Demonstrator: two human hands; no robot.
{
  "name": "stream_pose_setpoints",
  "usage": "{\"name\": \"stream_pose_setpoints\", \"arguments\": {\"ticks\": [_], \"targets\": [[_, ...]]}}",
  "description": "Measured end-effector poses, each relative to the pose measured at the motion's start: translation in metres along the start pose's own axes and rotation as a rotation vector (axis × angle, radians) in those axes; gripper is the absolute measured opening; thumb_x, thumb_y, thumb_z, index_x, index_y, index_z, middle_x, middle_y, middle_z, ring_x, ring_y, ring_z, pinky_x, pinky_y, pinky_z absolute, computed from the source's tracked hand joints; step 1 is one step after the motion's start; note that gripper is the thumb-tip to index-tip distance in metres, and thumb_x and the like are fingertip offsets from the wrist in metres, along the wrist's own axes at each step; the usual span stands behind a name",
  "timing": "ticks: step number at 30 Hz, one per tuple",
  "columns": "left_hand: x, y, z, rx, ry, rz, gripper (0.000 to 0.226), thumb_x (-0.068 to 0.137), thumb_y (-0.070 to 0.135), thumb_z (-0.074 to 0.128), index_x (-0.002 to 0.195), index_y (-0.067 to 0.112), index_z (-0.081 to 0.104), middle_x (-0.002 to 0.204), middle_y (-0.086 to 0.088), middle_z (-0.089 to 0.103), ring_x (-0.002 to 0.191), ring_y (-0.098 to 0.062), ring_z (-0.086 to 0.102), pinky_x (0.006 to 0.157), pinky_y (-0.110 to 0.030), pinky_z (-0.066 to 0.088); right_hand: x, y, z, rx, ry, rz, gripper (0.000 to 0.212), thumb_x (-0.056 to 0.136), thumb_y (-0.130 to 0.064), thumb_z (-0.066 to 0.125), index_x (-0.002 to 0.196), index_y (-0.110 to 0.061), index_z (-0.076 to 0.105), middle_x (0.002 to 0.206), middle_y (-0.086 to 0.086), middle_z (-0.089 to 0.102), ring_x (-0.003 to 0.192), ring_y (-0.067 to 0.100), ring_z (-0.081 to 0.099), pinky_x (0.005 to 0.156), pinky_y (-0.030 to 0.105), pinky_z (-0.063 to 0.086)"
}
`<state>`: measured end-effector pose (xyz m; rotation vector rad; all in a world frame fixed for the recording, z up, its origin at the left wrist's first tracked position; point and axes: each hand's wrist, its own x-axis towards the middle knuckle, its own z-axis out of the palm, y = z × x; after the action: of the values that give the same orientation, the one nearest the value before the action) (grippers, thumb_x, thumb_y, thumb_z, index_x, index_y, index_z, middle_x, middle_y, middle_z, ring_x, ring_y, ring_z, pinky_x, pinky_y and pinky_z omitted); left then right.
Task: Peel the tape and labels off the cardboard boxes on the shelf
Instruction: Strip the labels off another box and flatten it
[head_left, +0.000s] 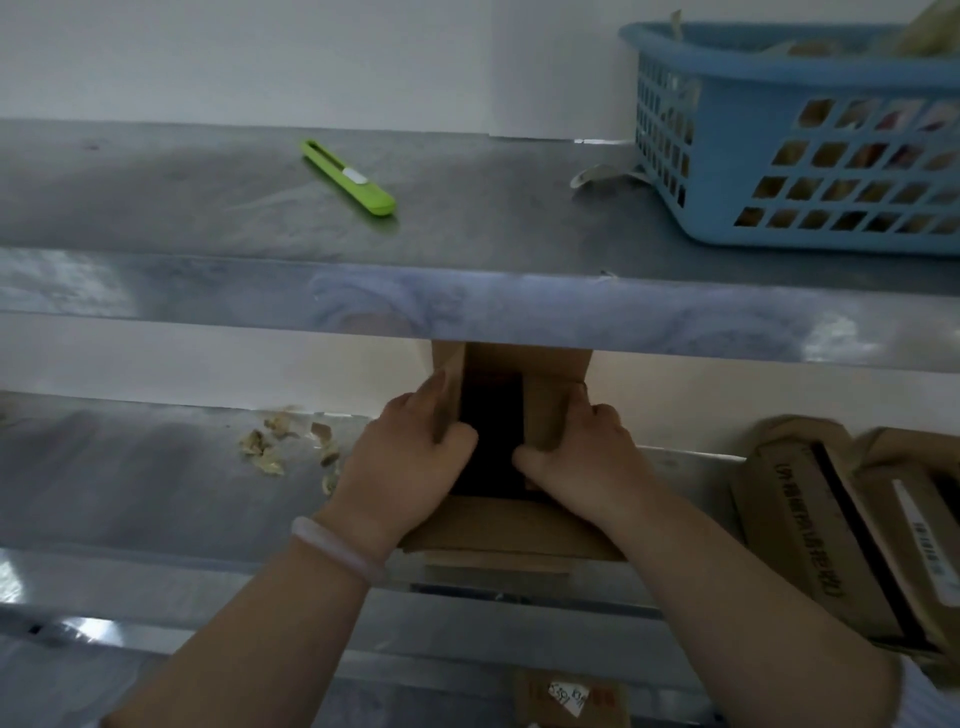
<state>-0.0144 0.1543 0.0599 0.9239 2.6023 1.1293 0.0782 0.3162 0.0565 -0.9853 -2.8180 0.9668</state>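
My view is dim and a bit grey. Soft light falls from above onto the top shelf (208, 208), and its front lip shines with pale, smeary patches. Below it, the lower shelf (130, 467) lies in shade. The inside of the open box (545, 405) is almost black. Everything looks a little soft, and the print on the boxes at the right (800, 519) is fuzzy. The shelf lines bend near the edges. Small bright glints sit at the bottom left.

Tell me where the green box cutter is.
The green box cutter lies on the upper metal shelf, left of centre, well left of the blue basket.
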Motion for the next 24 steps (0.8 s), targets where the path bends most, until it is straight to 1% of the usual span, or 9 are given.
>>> {"name": "stream_pose_setpoints", "arguments": {"ticks": [2,5,9,13,15,17,19,22,24], "targets": [[-0.002,-0.003,-0.010,-0.184,0.027,-0.016,0.043,0.087,0.039,0.037,0.127,0.047,0.047,0.104,0.017,0.060,0.095,-0.007,0.057,0.078,-0.025,0.045,-0.008,0.001,-0.017,0.205,-0.060,-0.041,0.064,0.078,-0.054,0.051,0.137,-0.034,0.032,0.103,-0.004,0.059,0.090,0.015,0.061,0.070,0.032,0.050],[-0.006,-0.014,-0.018,-0.444,0.122,-0.170,0.043,0.089,0.037,0.036,0.128,0.035,0.053,0.119,0.006,0.059,0.110,-0.016,0.056,0.093,-0.033,0.045,-0.014,0.011,-0.039,0.410,-0.098,-0.057,0.015,0.098,-0.036,0.037,0.108,-0.035,0.049,0.097,-0.007,0.061,0.086,0.010,0.059,0.073,0.030,0.050],[-0.013,-0.021,-0.025,-0.652,0.089,-0.307,0.029,0.094,0.024,0.044,0.120,0.033,0.052,0.112,0.002,0.061,0.093,-0.013,0.061,0.075,-0.033,0.053,-0.013,0.029,-0.051,0.555,-0.009,0.013,0.022,0.098,-0.018,0.036,0.092,-0.013,0.056,0.082,0.010,0.057,0.071,0.019,0.055,0.048,0.016,0.042],[-0.024,-0.029,-0.035,-0.401,-0.003,-0.126,0.065,0.067,0.020,0.053,0.127,0.044,0.049,0.107,0.015,0.065,0.092,-0.004,0.063,0.073,-0.025,0.049,-0.013,0.051,-0.052,0.619,-0.015,0.014,0.032,0.067,-0.021,0.049,0.094,-0.021,0.066,0.087,0.018,0.068,0.081,0.039,0.064,0.067,0.038,0.045],[-0.033,-0.040,-0.040,-0.524,-0.002,-0.092,0.062,0.073,0.013,0.059,0.128,0.041,0.052,0.110,0.010,0.067,0.099,-0.006,0.064,0.074,-0.021,0.050,-0.018,0.059,-0.051,0.814,-0.046,-0.020,0.047,0.063,-0.013,0.052,0.106,-0.025,0.067,0.094,0.014,0.071,0.088,0.037,0.068,0.071,0.046,0.051],[-0.043,-0.055,-0.042,-0.718,-0.098,-0.080,0.061,0.073,0.020,0.069,0.131,0.031,0.054,0.118,-0.004,0.066,0.113,-0.025,0.060,0.091,-0.038,0.050,-0.024,0.067,-0.048,1.020,-0.095,-0.044,0.047,0.068,-0.009,0.059,0.112,-0.021,0.066,0.097,0.011,0.072,0.089,0.030,0.068,0.071,0.041,0.053],[-0.056,-0.071,-0.039,-0.875,-0.227,-0.079,0.068,0.072,0.026,0.077,0.135,0.024,0.052,0.128,-0.019,0.059,0.121,-0.038,0.053,0.102,-0.056,0.040,-0.027,0.071,-0.042,1.150,-0.205,-0.005,0.033,0.081,-0.027,0.058,0.112,-0.022,0.070,0.098,0.011,0.069,0.090,0.028,0.064,0.075,0.041,0.050],[-0.071,-0.092,-0.035,-1.094,-0.355,-0.127,0.074,0.078,0.013,0.076,0.142,0.010,0.040,0.137,-0.029,0.047,0.129,-0.043,0.044,0.108,-0.053,0.035,-0.020,0.079,-0.032,1.307,-0.376,0.205,0.069,0.084,-0.067,0.040,0.130,-0.019,0.059,0.107,0.015,0.061,0.093,0.029,0.060,0.072,0.042,0.054],[-0.079,-0.101,-0.035,-1.283,-0.488,-0.126,0.067,0.092,0.005,0.059,0.148,0.001,0.023,0.146,-0.032,0.031,0.135,-0.045,0.031,0.114,-0.053,0.024,-0.015,0.077,-0.025,1.225,-0.403,0.290,0.079,0.075,-0.075,0.042,0.132,-0.023,0.056,0.118,0.011,0.060,0.101,0.029,0.060,0.071,0.041,0.055]]}}
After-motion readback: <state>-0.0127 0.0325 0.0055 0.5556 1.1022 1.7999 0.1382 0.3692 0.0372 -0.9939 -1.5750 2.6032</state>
